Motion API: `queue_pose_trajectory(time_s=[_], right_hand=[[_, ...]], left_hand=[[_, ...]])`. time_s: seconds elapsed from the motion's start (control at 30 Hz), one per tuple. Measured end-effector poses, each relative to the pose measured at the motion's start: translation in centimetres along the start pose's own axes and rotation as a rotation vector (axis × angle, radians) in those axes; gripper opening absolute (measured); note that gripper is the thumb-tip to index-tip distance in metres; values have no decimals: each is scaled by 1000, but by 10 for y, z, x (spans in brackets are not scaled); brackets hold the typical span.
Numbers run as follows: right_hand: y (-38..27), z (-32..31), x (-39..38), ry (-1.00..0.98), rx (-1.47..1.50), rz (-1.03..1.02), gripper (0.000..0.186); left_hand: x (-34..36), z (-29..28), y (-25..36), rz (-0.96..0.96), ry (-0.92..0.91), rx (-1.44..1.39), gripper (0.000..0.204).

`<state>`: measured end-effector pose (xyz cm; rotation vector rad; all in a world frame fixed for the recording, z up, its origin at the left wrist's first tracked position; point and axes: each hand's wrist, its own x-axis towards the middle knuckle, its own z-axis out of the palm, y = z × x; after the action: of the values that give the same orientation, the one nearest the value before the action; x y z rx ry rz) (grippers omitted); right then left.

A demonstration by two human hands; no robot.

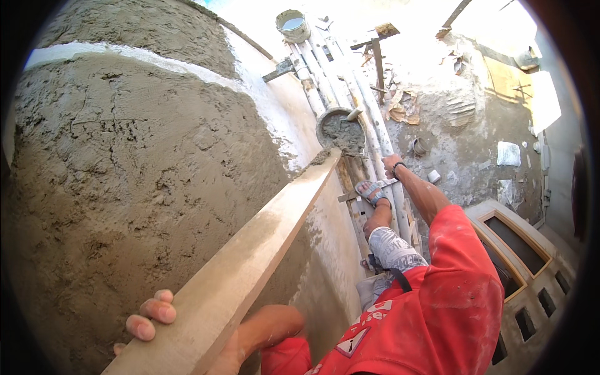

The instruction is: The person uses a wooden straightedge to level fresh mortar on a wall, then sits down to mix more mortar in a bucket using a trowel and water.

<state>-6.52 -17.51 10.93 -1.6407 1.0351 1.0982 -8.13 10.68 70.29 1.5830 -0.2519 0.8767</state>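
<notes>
My left hand (153, 315) is wrapped round the near end of a long wooden straightedge board (250, 250), its fingers over the far edge. The board slants up and away, and some wet mortar clings to its far tip. Rough wet plaster (125, 169) covers the wall to my left, beside the board. My right hand (392, 164), with a dark beaded bracelet at the wrist, is closed on a pale scaffold pole (375, 122). Just beyond the board's tip stands a round tub of mortar (340, 134), with a tool handle (354, 114) at its rim.
My sandalled foot (372, 192) rests on the narrow scaffold of poles and planks. A bucket of water (292, 26) stands at its far end. Far below on the right are the ground with rubble, a white sack (509, 154), and a wooden window frame (515, 244).
</notes>
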Motion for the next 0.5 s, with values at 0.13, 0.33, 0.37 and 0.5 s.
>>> queue_pose_trajectory(time_s=[0.13,0.33,0.37,0.5], right_hand=[[-40,18,33,321,-596,-348,32],[-116,33,103,320,-624,-469,44],[-130,35,108,330,-685,-508,45],[-172,41,129,408,-691,-537,54]], left_hand=[[-4,-3,-28,0,-42,47,51],[-23,-11,-75,-32,-61,124,50],[-26,-12,-83,-41,-63,142,50],[-35,-17,-98,-46,-52,195,49]])
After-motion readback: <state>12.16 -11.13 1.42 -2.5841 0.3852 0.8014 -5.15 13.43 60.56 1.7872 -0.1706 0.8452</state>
